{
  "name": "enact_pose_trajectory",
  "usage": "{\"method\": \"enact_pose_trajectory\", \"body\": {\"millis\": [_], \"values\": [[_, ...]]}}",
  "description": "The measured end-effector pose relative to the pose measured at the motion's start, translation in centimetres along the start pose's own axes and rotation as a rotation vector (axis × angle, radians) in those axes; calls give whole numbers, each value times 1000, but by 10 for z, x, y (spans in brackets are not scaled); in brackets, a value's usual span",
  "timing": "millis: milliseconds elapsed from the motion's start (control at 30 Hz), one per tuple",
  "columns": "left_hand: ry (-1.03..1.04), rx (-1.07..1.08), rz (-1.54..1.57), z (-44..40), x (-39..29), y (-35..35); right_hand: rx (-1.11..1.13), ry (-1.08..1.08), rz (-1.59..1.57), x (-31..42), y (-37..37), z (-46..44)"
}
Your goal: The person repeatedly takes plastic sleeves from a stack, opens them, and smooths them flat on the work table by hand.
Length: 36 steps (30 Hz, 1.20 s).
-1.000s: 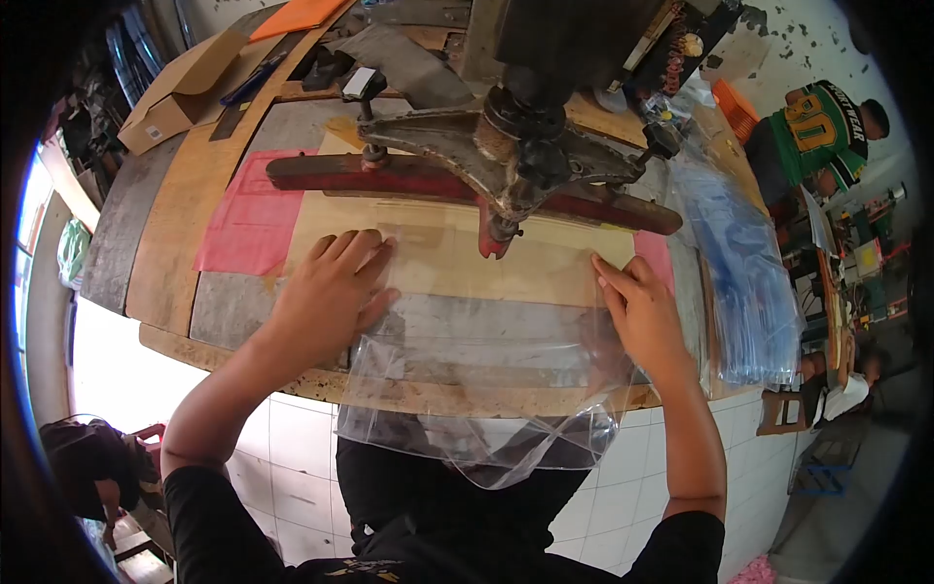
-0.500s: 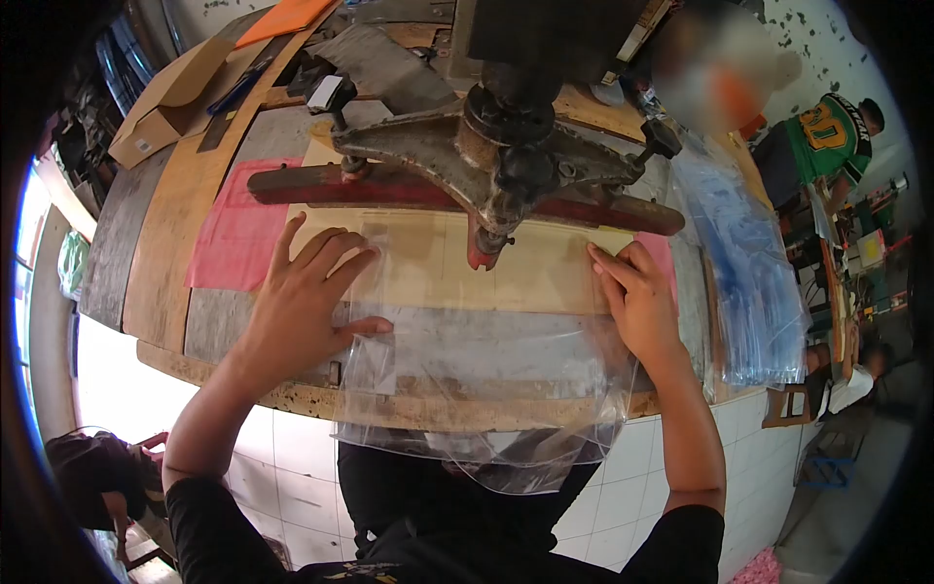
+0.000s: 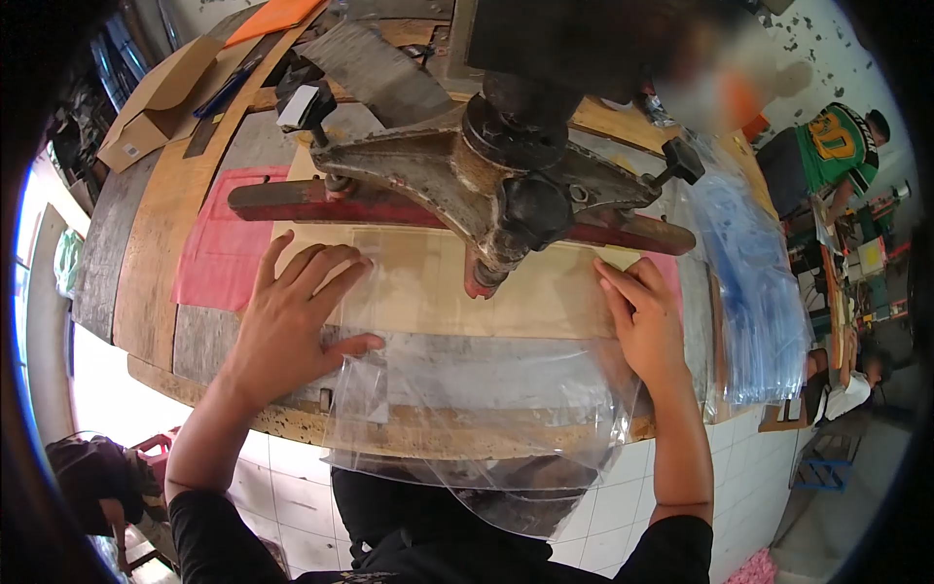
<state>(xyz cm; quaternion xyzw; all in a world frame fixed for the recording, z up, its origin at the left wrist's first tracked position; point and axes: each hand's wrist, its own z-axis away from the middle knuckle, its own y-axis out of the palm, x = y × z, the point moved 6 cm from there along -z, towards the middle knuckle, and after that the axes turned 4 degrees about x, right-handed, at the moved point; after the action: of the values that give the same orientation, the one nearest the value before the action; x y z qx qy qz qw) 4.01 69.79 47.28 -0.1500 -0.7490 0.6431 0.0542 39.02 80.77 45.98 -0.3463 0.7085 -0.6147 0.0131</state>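
Observation:
A clear plastic sheet [image 3: 477, 389] lies over a cream-coloured board [image 3: 428, 277] and hangs past the table's front edge toward my lap. My left hand [image 3: 292, 316] rests at the sheet's left side, fingers spread and thumb apart. At the right side, my right hand [image 3: 644, 316] has its thumb and index finger close together on the sheet's edge. Just beyond both hands, a long red and brown press bar [image 3: 389, 209] runs across the board beneath a heavy metal bracket [image 3: 428, 165].
Pink sheets [image 3: 219, 248] stick out at the board's left. A stack of clear bluish plastic [image 3: 754, 302] lies at the right. An opened cardboard box [image 3: 161, 102] stands back left. A person in a green shirt [image 3: 832, 146] is at the far right; another person [image 3: 97, 487] is lower left.
The view has shifted slightly, so the press bracket and table sit a little lower. Both hands keep nearly the same places on the plastic sheet.

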Motion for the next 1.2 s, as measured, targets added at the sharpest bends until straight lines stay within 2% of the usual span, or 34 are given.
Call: {"method": "enact_pose_trajectory", "body": {"millis": [200,400,700,1200], "values": [[22,5,-19,0,-2,-1,-12,-36,-28,4,-1,-2],[49,60,40,4,2,6,-6,22,21,2,2,-1],[58,32,152,6,7,7,-10,15,44,7,3,-3],[67,13,157,5,6,4,9,72,43,7,0,-2]]}}
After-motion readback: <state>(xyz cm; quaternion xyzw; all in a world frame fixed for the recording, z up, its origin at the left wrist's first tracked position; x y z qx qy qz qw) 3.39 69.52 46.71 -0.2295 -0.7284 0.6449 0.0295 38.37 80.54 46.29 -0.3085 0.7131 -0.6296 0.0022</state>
